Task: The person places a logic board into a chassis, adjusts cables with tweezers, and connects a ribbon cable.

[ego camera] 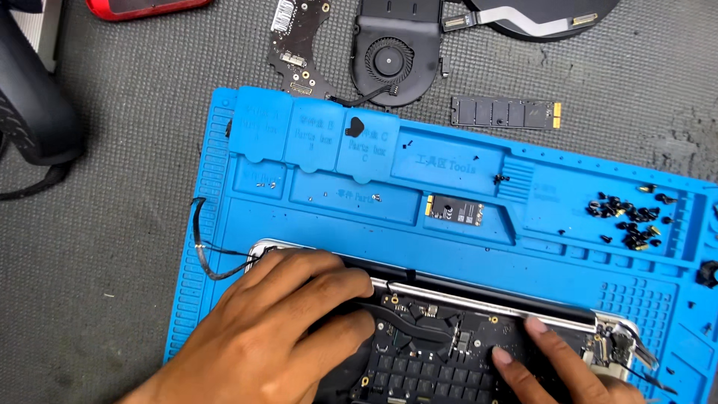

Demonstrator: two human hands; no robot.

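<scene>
Blue silicone covers most of the view: a repair mat (464, 247) with moulded trays lies on a grey textured surface. At its six o'clock edge sits an opened laptop chassis (486, 299), silver rim toward the mat's centre, dark internals exposed.

Left hand (277, 337) rests on the chassis's nine o'clock end, fingers curled and pinched on black tweezers (407, 318), whose tips point toward three o'clock over the internals. Right hand (546, 363) lies at the chassis's four o'clock side, fingers extended and flat, two fingertips pressing on the dark board; it grips nothing.

A thin black cable (203, 251) loops off the chassis's nine o'clock corner over the mat's edge. At the mat's centre lies a small black card with a gold edge (454, 211). Toward three o'clock a heap of tiny black screws (628, 217) fills one tray, with a few loose screws in trays near eleven o'clock.

Beyond the mat at twelve o'clock lie a dark logic board (295, 41), a round black cooling fan (393, 56) and a long black storage module (505, 112). A flat ribbon cable (516, 16) lies on a dark cover at one o'clock, and a red object (142, 7) shows at eleven o'clock.
</scene>
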